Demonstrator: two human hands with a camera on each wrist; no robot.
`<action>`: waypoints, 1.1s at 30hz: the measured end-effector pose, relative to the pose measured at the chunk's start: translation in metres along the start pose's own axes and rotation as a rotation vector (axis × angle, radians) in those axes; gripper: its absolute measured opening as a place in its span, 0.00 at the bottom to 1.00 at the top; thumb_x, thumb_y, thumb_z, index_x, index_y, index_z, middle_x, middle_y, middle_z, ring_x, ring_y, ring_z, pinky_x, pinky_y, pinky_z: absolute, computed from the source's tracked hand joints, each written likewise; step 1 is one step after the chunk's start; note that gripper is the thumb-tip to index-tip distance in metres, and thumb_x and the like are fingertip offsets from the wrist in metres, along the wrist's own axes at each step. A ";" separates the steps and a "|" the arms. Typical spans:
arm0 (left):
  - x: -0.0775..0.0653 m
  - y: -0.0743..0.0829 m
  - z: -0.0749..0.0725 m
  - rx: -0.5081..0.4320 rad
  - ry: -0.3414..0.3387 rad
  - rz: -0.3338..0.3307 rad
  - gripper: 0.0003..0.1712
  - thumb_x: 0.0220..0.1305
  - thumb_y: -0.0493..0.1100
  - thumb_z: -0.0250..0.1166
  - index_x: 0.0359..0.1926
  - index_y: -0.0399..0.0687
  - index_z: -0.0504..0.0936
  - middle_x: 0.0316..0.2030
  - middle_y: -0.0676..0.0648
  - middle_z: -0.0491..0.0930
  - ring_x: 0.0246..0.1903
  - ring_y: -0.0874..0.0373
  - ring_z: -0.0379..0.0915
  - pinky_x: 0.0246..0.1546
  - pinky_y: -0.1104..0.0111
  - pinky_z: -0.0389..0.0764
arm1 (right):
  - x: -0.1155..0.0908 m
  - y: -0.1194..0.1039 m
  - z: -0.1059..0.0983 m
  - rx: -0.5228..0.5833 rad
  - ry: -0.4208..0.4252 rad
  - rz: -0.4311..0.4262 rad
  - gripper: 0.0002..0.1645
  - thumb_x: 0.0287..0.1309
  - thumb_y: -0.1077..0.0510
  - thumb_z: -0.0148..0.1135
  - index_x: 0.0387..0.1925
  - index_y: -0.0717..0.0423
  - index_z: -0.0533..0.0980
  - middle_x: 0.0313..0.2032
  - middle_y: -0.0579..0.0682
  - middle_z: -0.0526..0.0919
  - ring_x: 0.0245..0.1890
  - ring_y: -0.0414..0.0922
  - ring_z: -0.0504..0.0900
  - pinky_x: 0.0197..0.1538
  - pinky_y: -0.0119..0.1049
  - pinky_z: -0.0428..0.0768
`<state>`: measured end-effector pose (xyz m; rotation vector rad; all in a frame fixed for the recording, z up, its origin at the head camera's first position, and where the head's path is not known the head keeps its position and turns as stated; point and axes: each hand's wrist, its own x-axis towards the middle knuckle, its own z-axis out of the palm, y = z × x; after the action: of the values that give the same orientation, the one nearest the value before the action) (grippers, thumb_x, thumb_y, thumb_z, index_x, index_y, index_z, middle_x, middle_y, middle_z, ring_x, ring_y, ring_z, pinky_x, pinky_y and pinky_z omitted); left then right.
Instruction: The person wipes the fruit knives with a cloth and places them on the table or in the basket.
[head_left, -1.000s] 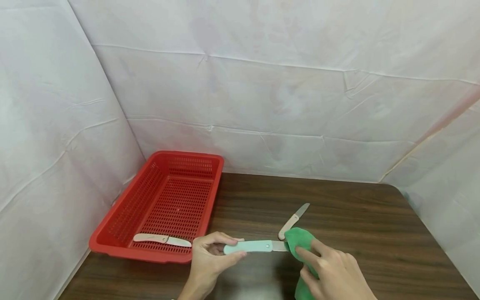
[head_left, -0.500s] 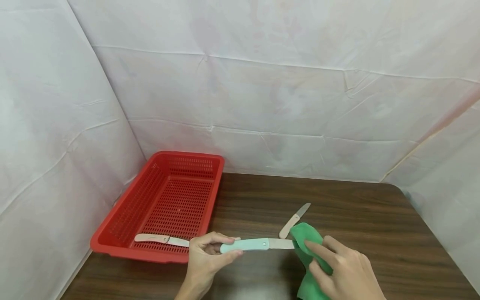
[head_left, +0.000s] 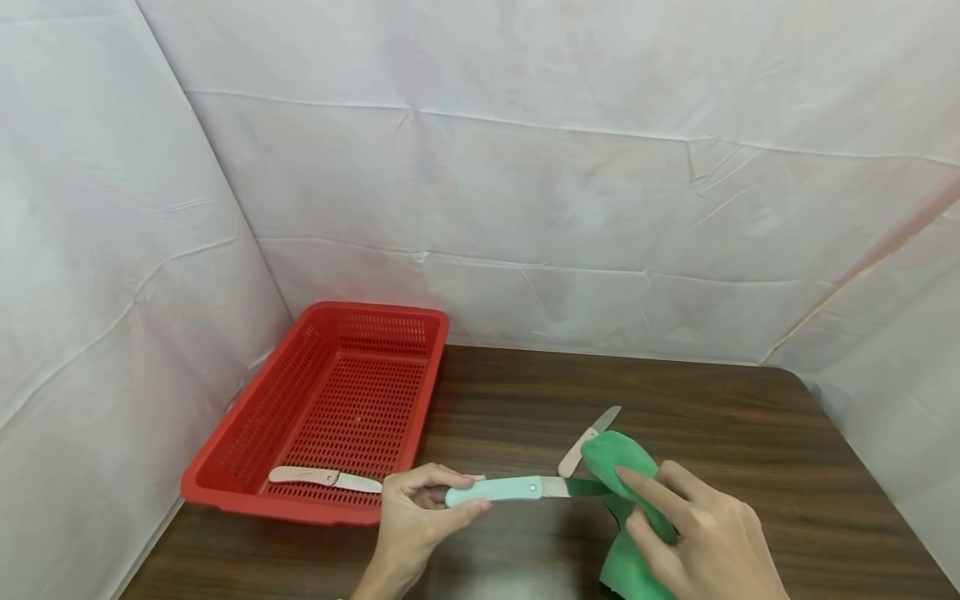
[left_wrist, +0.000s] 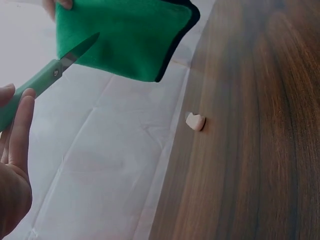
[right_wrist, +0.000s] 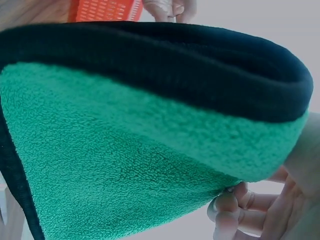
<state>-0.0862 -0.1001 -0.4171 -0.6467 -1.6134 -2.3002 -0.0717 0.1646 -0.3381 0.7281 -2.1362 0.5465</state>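
My left hand (head_left: 459,497) grips the mint-green handle of a folding knife (head_left: 497,489) above the table's front, blade pointing right. The blade tip (left_wrist: 80,47) reaches a green cloth (head_left: 617,467) with a dark edge. My right hand (head_left: 660,517) holds that cloth, fingers lying over its top fold. In the right wrist view the cloth (right_wrist: 125,150) fills the frame, with curled fingers (right_wrist: 232,210) under it. A second knife (head_left: 588,440) with a beige handle lies on the table just behind the cloth.
A red perforated basket (head_left: 247,433) stands at the table's left against the wall, with a beige-handled knife (head_left: 326,478) lying in its near end. The dark wooden table (head_left: 712,417) is enclosed by white sheeted walls at the back and both sides.
My right hand has drawn the cloth to the right along the blade, baring more steel. The left hand and the knife handle have stayed nearly in place.
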 end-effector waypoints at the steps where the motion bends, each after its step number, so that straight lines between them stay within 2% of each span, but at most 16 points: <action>1: 0.000 0.000 0.000 0.002 -0.001 -0.002 0.14 0.37 0.21 0.67 0.31 0.26 0.78 0.30 0.30 0.78 0.27 0.44 0.78 0.22 0.58 0.80 | 0.002 -0.002 0.000 -0.002 0.014 -0.012 0.21 0.46 0.55 0.39 0.26 0.51 0.81 0.20 0.33 0.64 0.16 0.22 0.49 0.15 0.13 0.45; 6: 0.001 -0.001 0.002 0.030 0.006 -0.023 0.13 0.37 0.23 0.68 0.30 0.27 0.78 0.29 0.32 0.79 0.26 0.44 0.78 0.22 0.57 0.80 | 0.015 -0.013 0.000 0.020 0.040 -0.063 0.21 0.49 0.55 0.38 0.25 0.52 0.81 0.20 0.35 0.66 0.16 0.23 0.51 0.16 0.12 0.47; 11: 0.001 -0.002 0.003 0.055 0.005 -0.020 0.13 0.37 0.24 0.68 0.29 0.28 0.78 0.29 0.32 0.79 0.25 0.45 0.79 0.20 0.58 0.80 | 0.021 -0.020 0.003 0.039 0.023 -0.103 0.21 0.50 0.55 0.38 0.24 0.52 0.80 0.20 0.36 0.68 0.15 0.24 0.53 0.18 0.10 0.48; 16: 0.001 -0.003 0.005 0.050 0.000 -0.009 0.13 0.37 0.23 0.68 0.29 0.29 0.78 0.29 0.32 0.79 0.25 0.46 0.79 0.19 0.58 0.80 | 0.013 -0.019 0.014 0.039 -0.057 -0.118 0.19 0.47 0.56 0.40 0.28 0.50 0.79 0.22 0.37 0.68 0.14 0.26 0.54 0.16 0.13 0.49; 21: 0.001 -0.002 0.006 0.028 0.005 -0.004 0.13 0.37 0.22 0.67 0.29 0.30 0.78 0.29 0.32 0.79 0.25 0.46 0.79 0.18 0.59 0.80 | 0.007 -0.019 0.022 0.008 -0.128 -0.140 0.19 0.46 0.55 0.41 0.29 0.49 0.80 0.21 0.38 0.64 0.15 0.27 0.51 0.14 0.14 0.46; 29: 0.001 -0.001 0.008 -0.002 0.009 0.018 0.13 0.37 0.21 0.67 0.29 0.29 0.78 0.29 0.32 0.79 0.25 0.46 0.79 0.18 0.60 0.80 | 0.003 -0.022 0.031 -0.034 -0.158 -0.187 0.21 0.47 0.55 0.34 0.25 0.47 0.78 0.19 0.37 0.58 0.17 0.28 0.47 0.14 0.14 0.43; 33: 0.001 -0.001 0.007 -0.009 0.010 0.016 0.13 0.37 0.21 0.67 0.29 0.29 0.78 0.29 0.32 0.79 0.25 0.46 0.79 0.19 0.60 0.80 | 0.001 -0.021 0.031 -0.034 -0.203 -0.172 0.16 0.42 0.57 0.43 0.26 0.47 0.78 0.19 0.37 0.58 0.16 0.28 0.47 0.13 0.15 0.44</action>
<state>-0.0862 -0.0930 -0.4152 -0.6475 -1.5885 -2.2969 -0.0754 0.1308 -0.3528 0.9724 -2.2344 0.3560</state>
